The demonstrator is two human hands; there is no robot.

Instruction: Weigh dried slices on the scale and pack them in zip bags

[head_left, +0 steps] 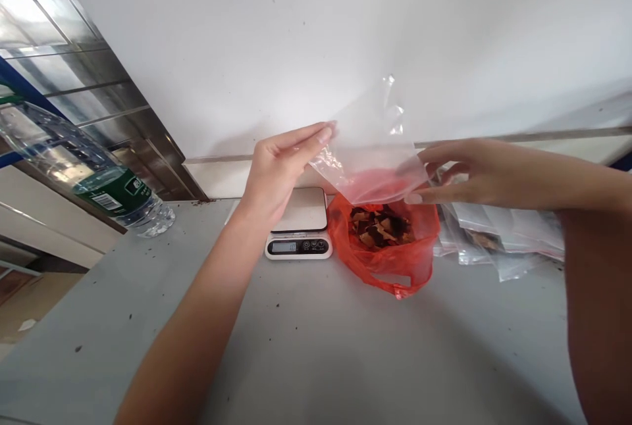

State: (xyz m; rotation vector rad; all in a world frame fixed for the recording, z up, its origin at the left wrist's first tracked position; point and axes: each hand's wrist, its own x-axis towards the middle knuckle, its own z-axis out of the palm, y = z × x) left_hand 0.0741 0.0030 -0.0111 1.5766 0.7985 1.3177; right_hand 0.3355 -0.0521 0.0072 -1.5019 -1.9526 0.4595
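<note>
Table: a grey, flat tabletop (320, 346) speckled with dark crumbs lay nearest, with both bare forearms reaching across it.
Red bag: a thin red-orange plastic carrier bag (395, 264) sat open on the table, directly under the raised hands.
Contents: dark brown and tan dried pieces (380, 226) lay inside it.
Scale: a small white digital kitchen scale with a steel platform (300, 227) stood just left of the red bag, touching or nearly touching it.
Left hand: the left hand (279, 172) had its fingers straight and pressed together, the tips pinching the left edge of the clear bag.
Clear bag: a small transparent plastic pouch (372, 149) hung in the air between the two hands, above the red bag and tilted.
Right hand: the right hand (459, 172) was clamped on the pouch's right edge, thumb below, fingers above.
Pile: a heap of clear zip pouches (508, 234) lay to the right of the red bag.
Bottle: a clear plastic water bottle with a green label (99, 175) stood at the far left.
Wall: a plain white wall (296, 30) rose behind.
</note>
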